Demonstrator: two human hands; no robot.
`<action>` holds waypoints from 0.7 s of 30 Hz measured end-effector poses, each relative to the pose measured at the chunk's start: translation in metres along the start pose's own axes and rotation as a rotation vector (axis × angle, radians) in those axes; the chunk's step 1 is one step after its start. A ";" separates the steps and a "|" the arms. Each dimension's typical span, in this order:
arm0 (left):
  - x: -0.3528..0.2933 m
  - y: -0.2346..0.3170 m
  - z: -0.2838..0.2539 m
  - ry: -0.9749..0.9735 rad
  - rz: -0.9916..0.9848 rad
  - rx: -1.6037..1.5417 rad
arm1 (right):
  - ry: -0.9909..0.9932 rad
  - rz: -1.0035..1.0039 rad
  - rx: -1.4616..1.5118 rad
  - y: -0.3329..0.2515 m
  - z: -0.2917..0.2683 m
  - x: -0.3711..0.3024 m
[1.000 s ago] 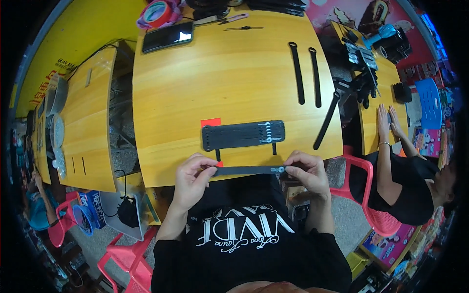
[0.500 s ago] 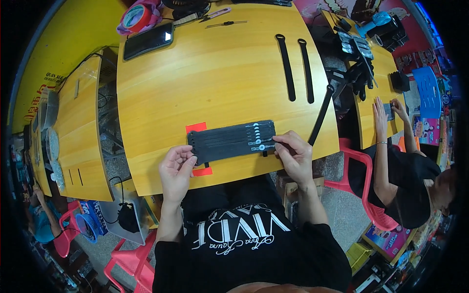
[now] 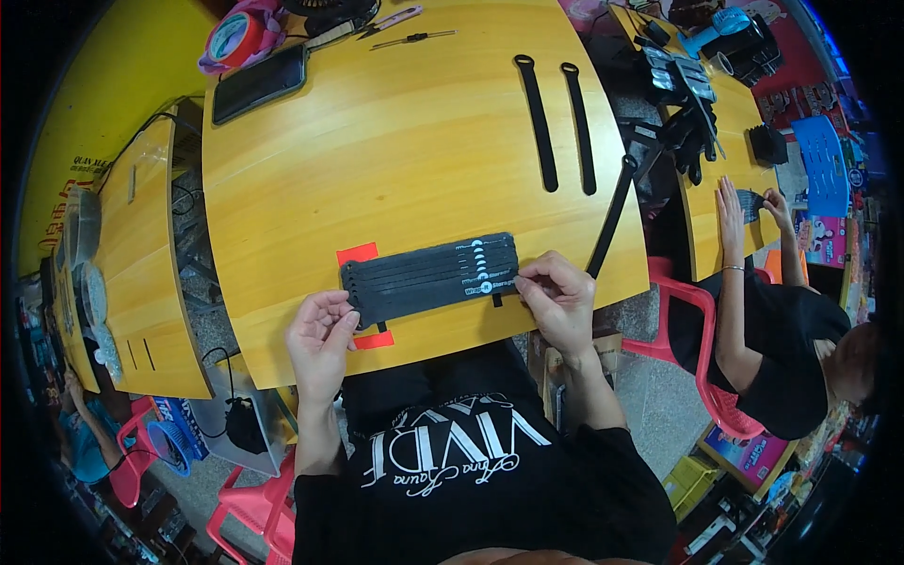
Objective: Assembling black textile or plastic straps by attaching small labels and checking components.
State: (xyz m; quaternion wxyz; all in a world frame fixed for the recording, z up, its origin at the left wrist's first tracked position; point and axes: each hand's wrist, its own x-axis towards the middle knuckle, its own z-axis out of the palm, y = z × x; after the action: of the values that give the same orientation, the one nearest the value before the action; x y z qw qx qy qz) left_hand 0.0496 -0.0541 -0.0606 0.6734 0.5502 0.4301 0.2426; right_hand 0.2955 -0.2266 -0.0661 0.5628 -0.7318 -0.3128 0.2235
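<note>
Several black cable straps (image 3: 414, 279), with small white printing near their right ends, lie overlapped in a flat row close to the table's near edge. At the row's near left corner, the thumb and fingers of my left hand (image 3: 320, 331) pinch the strap ends. My right hand (image 3: 561, 294) has thumb and forefinger closed on the right end of the nearest strap. Under the row's left end, red tape (image 3: 375, 340) sticks out on the near and far sides. Short dark pieces poke out below the row; what they belong to is hidden.
Two loose straps (image 3: 538, 122) lie farther right, and another strap (image 3: 614, 215) slants by the right edge of the yellow table (image 3: 377, 160). A phone (image 3: 261, 85), a tape roll (image 3: 235, 42) and snips (image 3: 390, 23) are at the back. A co-worker (image 3: 782, 348) sits right.
The table and the strap row have shifted slightly left in the view, along with my hands. Both hands keep the same pinch at the row's ends.
</note>
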 end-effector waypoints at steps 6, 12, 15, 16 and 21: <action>-0.003 0.001 -0.003 -0.002 0.013 0.010 | -0.010 -0.026 -0.058 -0.002 0.004 0.001; -0.001 -0.001 -0.002 -0.008 -0.002 0.005 | 0.048 -0.026 -0.096 -0.004 0.007 0.001; -0.002 0.001 -0.001 0.001 -0.012 0.032 | 0.053 -0.028 -0.127 -0.007 0.008 0.002; -0.001 0.001 0.000 0.002 -0.012 0.032 | 0.061 -0.030 -0.128 -0.006 0.008 0.002; 0.001 0.000 0.000 -0.009 0.006 0.025 | 0.071 -0.041 -0.146 -0.003 0.009 0.002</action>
State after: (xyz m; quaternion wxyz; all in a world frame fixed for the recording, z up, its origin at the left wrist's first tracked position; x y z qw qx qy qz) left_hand 0.0498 -0.0535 -0.0608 0.6676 0.5610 0.4283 0.2368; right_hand 0.2902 -0.2180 -0.0653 0.5232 -0.7717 -0.3229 0.1627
